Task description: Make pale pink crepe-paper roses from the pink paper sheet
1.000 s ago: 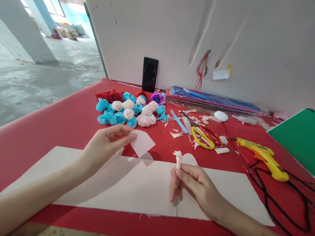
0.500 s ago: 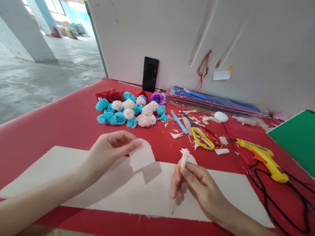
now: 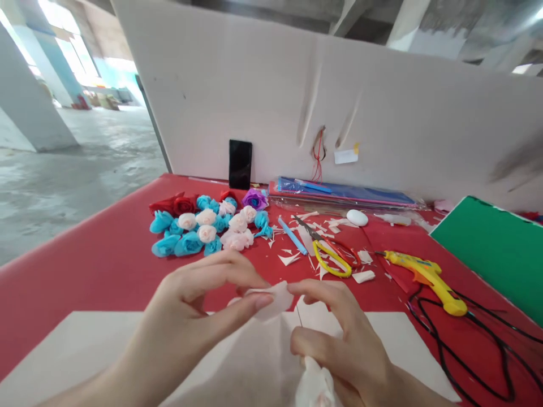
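My left hand point(image 3: 203, 311) pinches a white paper petal point(image 3: 275, 301) between thumb and fingers. My right hand point(image 3: 343, 333) has its lower fingers closed around a partly formed white paper flower point(image 3: 316, 387), its head tipped down toward me. The thin wire stem of that flower sticks up between the fingers. With the tip of its index finger, my right hand touches the right edge of the petal. Another pale paper piece shows behind the right fingers. Both hands are above a long white paper sheet point(image 3: 85, 345) lying on the red table point(image 3: 123, 237).
Blue, pink, red and purple paper flowers point(image 3: 189, 243) lie at the back left, before an upright phone point(image 3: 240, 164). Scissors point(image 3: 333, 257), a blue pen-like stick point(image 3: 292, 235) and paper scraps lie mid-table. A yellow glue gun point(image 3: 424, 277) with a black cord lies right, near a green board point(image 3: 492, 249).
My hands have come together. The right hand has turned the flower head downward with the wire up, and its fingertip now meets the petal. The camera view has tilted up.
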The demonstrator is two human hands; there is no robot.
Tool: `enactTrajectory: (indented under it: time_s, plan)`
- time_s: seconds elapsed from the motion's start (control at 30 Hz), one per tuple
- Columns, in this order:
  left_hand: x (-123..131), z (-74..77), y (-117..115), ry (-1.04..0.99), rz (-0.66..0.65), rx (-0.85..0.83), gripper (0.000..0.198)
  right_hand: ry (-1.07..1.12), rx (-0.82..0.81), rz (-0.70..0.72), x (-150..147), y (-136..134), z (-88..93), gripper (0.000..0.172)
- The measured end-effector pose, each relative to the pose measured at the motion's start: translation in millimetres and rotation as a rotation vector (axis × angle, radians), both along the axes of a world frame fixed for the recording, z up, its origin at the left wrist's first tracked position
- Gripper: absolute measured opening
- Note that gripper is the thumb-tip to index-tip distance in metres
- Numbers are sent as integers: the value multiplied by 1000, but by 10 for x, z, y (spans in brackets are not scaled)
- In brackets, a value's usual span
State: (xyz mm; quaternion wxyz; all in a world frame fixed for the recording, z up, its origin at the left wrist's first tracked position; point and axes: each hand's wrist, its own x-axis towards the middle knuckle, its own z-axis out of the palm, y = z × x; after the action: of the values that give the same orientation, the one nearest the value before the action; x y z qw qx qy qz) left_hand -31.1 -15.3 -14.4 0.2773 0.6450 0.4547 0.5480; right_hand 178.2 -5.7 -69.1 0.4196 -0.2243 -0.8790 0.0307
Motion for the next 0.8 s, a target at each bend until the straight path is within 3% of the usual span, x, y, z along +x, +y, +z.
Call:
enactTrajectory:
  time_s: [0.13, 0.27, 0.37, 0.47, 0.53, 0.63, 0.8]
  plan:
    - [70, 100, 52, -3, -124, 21, 18, 131, 39, -85, -100, 27, -15, 7]
    - [78, 63, 96, -27, -247, -74, 16, 273, 98, 0, -187, 106, -54, 23]
    - [101, 11, 81, -59, -276, -175, 14, 360, -19, 81, -199, 93, -23, 31]
    - [147, -19, 47, -87, -364, -200, 12, 437, -132, 69, -171, 37, 67, 37]
    - [166, -37, 35, -73, -426, -207, 18, 280, -235, 46, -148, 12, 115, 33]
    - [162, -80, 37, -16, -463, -212, 22, 366, -165, 131, -123, 3, 135, 33]
    - [143, -135, -2, -1, -443, -150, 27, 238, -199, 72, -109, -16, 176, 31]
